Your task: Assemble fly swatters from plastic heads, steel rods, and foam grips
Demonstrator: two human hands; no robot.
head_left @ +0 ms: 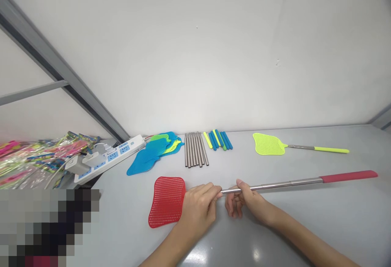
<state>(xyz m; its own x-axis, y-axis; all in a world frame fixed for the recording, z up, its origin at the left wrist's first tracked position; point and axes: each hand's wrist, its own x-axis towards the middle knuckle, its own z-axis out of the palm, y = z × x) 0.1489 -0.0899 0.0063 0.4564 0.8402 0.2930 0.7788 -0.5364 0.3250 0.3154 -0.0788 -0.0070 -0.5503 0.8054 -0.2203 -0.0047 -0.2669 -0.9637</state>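
A red fly swatter (167,201) is stretched across in front of me, its mesh head at the left. My left hand (200,204) is closed around the neck where the head meets the rod, so that joint is hidden. Further right, my right hand (249,201) grips the extended telescopic metal rod (275,185) between thumb and fingers. The rod runs on into a red handle sleeve (350,176) at the far right. Behind my hands lies a row of bare metal rods (195,149), with several blue, green and yellow handle sleeves (218,140) beside it.
A yellow fly swatter (269,144) lies at the back right. Blue, green and yellow swatter heads (155,153) are piled at the back left. Next to them is a power strip (114,155) with plugged-in adapters, then bagged goods (39,157). The lower left corner is pixelated.
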